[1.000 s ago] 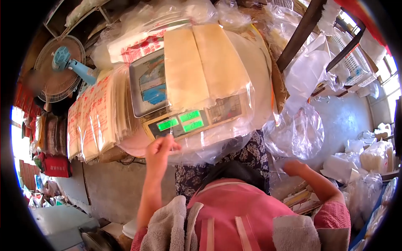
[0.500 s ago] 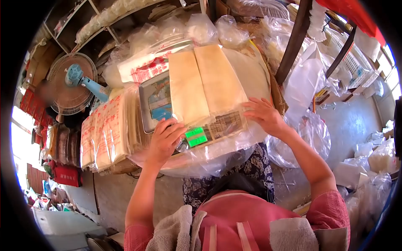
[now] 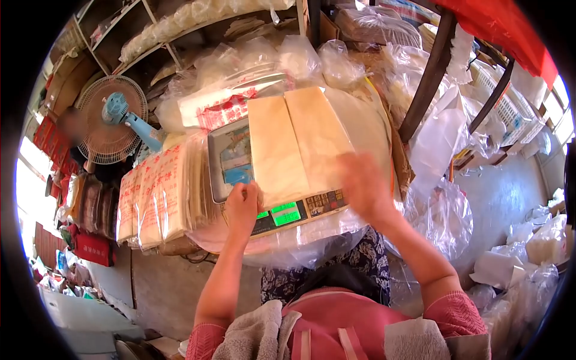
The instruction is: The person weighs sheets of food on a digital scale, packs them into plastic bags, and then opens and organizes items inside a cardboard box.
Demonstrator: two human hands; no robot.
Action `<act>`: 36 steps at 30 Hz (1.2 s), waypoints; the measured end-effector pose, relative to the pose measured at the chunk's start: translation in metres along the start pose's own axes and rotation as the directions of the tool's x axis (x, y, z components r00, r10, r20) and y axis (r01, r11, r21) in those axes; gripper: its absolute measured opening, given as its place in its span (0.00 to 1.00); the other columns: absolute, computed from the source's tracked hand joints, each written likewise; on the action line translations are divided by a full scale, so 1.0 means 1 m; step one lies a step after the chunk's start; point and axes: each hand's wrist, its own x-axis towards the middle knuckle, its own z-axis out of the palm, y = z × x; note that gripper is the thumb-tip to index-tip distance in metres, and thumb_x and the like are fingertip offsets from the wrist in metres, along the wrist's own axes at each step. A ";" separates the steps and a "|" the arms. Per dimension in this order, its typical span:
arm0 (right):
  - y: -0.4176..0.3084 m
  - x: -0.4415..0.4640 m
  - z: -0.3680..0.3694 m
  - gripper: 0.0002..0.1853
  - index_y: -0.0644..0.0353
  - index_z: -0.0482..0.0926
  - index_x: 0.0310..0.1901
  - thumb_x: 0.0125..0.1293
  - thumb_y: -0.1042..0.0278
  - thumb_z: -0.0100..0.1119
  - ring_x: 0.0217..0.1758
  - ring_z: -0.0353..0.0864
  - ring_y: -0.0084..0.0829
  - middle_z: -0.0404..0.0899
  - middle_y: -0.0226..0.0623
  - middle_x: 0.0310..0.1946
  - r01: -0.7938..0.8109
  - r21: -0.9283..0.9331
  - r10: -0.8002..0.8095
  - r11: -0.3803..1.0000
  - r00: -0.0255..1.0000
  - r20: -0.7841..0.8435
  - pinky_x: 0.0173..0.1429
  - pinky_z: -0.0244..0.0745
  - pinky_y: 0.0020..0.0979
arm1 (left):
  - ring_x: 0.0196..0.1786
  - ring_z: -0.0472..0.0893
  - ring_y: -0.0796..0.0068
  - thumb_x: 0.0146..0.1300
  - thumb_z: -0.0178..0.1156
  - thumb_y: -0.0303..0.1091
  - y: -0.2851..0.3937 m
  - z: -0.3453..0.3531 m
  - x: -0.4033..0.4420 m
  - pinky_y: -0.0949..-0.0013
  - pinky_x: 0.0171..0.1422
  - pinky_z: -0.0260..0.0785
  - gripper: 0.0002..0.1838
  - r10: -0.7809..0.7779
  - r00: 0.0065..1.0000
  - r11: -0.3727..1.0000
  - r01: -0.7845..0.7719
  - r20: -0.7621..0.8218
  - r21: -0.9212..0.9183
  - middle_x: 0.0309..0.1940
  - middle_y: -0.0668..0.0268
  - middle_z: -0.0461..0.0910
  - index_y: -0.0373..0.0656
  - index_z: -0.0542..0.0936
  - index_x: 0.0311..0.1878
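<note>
Two flat stacks of cream-coloured sheets, a left stack (image 3: 276, 147) and a right stack (image 3: 318, 132), lie side by side on a digital scale with a lit green display (image 3: 285, 213). Part of the scale's metal tray (image 3: 213, 165) shows on the left. My left hand (image 3: 243, 207) is at the near left corner of the left stack, its fingers curled together; what they pinch, if anything, is hidden. Over the near right corner of the right stack is my right hand (image 3: 366, 186), smeared by motion, so its fingers cannot be read.
Packed bags with red print (image 3: 159, 195) stand left of the scale, and a printed plastic bag (image 3: 231, 108) lies behind it. A fan (image 3: 113, 120) is at the back left. Clear plastic bags (image 3: 441, 210) hang at the right near a dark post (image 3: 427, 78).
The stacks sit nearer me, and the scale's keys show more clearly below them. My left hand has gone from spread to curled. My right hand has shifted left and is blurred.
</note>
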 end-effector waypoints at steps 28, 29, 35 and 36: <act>-0.042 0.179 -0.043 0.07 0.60 0.73 0.37 0.56 0.75 0.47 0.40 0.77 0.44 0.75 0.44 0.33 0.592 -0.047 -0.568 0.804 0.790 0.230 0.47 0.71 0.40 | 0.46 0.81 0.60 0.53 0.63 0.29 0.001 -0.049 -0.013 0.68 0.47 0.75 0.30 0.381 0.908 0.912 -0.338 -0.176 0.233 0.56 0.49 0.72 0.31 0.65 0.58; -0.060 0.204 -0.042 0.07 0.59 0.71 0.32 0.49 0.79 0.52 0.34 0.78 0.41 0.73 0.41 0.27 0.653 -0.069 -0.637 0.755 0.754 0.161 0.39 0.73 0.38 | 0.49 0.80 0.66 0.57 0.62 0.30 0.025 -0.056 -0.027 0.70 0.51 0.73 0.29 0.066 0.950 0.951 -0.153 -0.306 -0.269 0.55 0.53 0.73 0.35 0.64 0.60; -0.133 0.309 -0.028 0.06 0.62 0.71 0.36 0.56 0.72 0.52 0.31 0.75 0.51 0.75 0.50 0.31 0.538 0.068 -0.519 0.840 0.835 -0.184 0.33 0.69 0.40 | 0.57 0.73 0.64 0.59 0.62 0.35 0.000 -0.036 -0.058 0.64 0.58 0.69 0.28 -0.110 0.990 0.374 0.122 0.087 -0.919 0.52 0.59 0.75 0.42 0.64 0.61; -0.139 0.317 -0.022 0.07 0.62 0.73 0.39 0.59 0.72 0.53 0.31 0.75 0.49 0.75 0.51 0.34 0.494 0.112 -0.465 0.862 0.859 -0.213 0.33 0.69 0.35 | 0.59 0.72 0.65 0.59 0.62 0.35 0.001 -0.037 -0.063 0.63 0.58 0.69 0.29 -0.091 0.985 0.281 0.164 0.144 -0.946 0.53 0.60 0.74 0.43 0.64 0.62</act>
